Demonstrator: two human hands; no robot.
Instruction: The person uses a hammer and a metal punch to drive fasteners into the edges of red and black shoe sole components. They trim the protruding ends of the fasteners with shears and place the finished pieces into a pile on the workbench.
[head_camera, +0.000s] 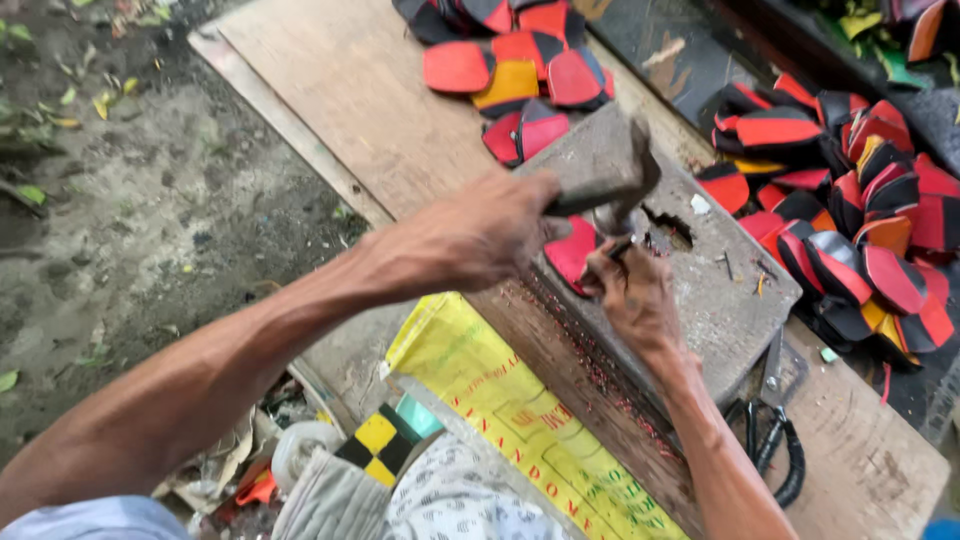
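My left hand (480, 235) grips a heavy grey hammer (600, 165), whose head is raised just above a grey work block (725, 305). On the block's near edge, my right hand (635, 295) pinches a small dark punch upright on a red curved piece (570, 252). The punch's tip is hidden by my fingers. The hammer head hangs just above the punch and my right fingers. A ragged hole (668, 225) is worn into the block beside the red piece.
Piles of red, black and orange curved pieces lie at the back (520, 60) and on the right (860, 200). The block rests on a wooden board (350, 90). Black-handled shears (775, 450) lie by the block. A yellow sack (500, 400) covers my lap; dirt ground lies left.
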